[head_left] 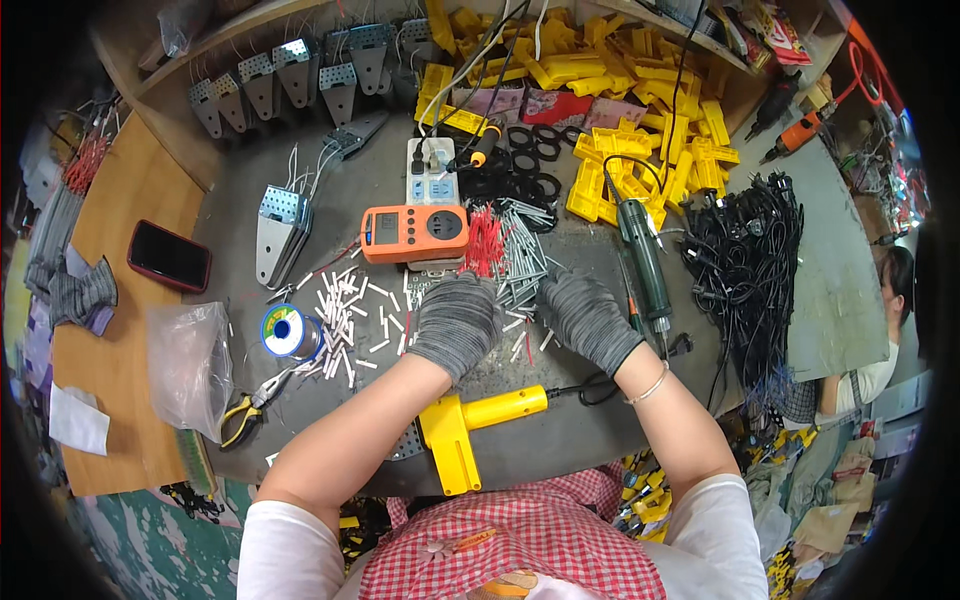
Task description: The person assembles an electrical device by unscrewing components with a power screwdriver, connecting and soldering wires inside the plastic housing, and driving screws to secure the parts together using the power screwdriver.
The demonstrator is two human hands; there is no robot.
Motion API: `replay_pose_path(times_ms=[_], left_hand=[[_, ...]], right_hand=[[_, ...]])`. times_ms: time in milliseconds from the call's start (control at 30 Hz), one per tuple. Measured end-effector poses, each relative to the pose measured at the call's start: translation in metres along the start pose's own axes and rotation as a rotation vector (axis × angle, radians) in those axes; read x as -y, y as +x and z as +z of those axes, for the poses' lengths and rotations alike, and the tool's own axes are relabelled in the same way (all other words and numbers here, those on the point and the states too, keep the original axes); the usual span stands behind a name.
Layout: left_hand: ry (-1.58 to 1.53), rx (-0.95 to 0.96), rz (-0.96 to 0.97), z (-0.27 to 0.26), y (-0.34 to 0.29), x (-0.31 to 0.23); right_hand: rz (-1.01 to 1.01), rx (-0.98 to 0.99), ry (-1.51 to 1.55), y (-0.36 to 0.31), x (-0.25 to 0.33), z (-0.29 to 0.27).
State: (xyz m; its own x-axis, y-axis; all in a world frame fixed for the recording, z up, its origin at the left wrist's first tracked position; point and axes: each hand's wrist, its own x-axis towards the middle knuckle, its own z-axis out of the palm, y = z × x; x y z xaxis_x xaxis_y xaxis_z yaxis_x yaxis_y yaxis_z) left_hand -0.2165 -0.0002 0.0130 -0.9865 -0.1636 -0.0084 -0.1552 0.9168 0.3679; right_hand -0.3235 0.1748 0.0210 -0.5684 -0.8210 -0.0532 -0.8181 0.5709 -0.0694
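My left hand [458, 318], in a grey knit glove, is closed, with its fingertips at the near end of a bundle of short red wires [484, 240]. What it pinches, if anything, is hidden. Just right of it, my gloved right hand [588, 315] has its fingers curled together at the edge of a heap of long silvery screws [522, 255]; its grip is hidden too. Between my forearms and close to me lies a yellow plastic gun-shaped housing [465, 435] with a black cord. Small white sleeves [345, 325] are scattered left of my left hand.
An orange meter [415, 234] sits on a power strip [432, 165] beyond my hands. Yellow housings [640, 160] and black cords [745, 270] are piled right. A green electric screwdriver [643, 260] lies near my right hand. Left are a solder spool [290, 332], pliers [255, 405] and a phone [170, 256].
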Motion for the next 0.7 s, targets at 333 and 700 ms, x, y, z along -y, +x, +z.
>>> replay_pose_path(times_ms=[333, 700], left_hand=[[-0.266, -0.068, 0.091, -0.022, -0.070, 0.015], [-1.006, 0.045, 0.032, -0.033, -0.106, 0.023]], right_hand=[[0.129, -0.070, 1.136, -0.096, 0.083, -0.039], [0.319, -0.220, 1.625, -0.136, 0.135, 0.032]])
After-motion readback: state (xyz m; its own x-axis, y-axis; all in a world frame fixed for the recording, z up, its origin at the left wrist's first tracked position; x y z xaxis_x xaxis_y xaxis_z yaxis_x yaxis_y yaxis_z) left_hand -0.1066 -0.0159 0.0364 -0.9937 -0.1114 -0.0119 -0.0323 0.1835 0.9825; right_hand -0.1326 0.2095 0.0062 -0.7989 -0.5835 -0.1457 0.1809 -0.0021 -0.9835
